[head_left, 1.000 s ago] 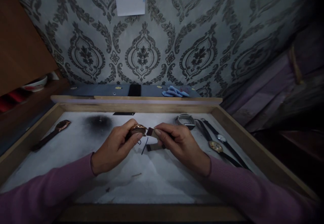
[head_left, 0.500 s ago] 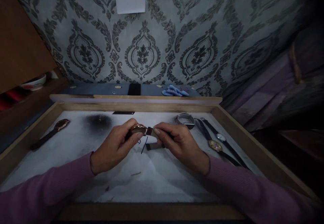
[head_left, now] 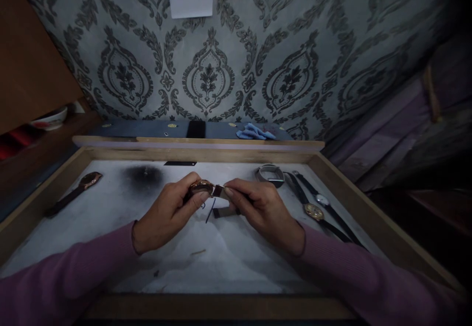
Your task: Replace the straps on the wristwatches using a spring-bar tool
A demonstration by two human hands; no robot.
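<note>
My left hand is closed round a gold-coloured watch case, thumb along its lower edge. In my right hand, thumb and fingers pinch a dark brown watch strap, its end close against the case's right side. Whether strap and case are joined there I cannot tell. Below the hands, a dark flat strip and a thin dark stick lie on the white surface. Part of the strip is hidden behind my right hand.
A wooden-rimmed tray surrounds the white work surface. One watch lies at left. At right are a grey metal watch, a gold-faced watch and a silver-faced watch. A blue cloth sits behind the rim.
</note>
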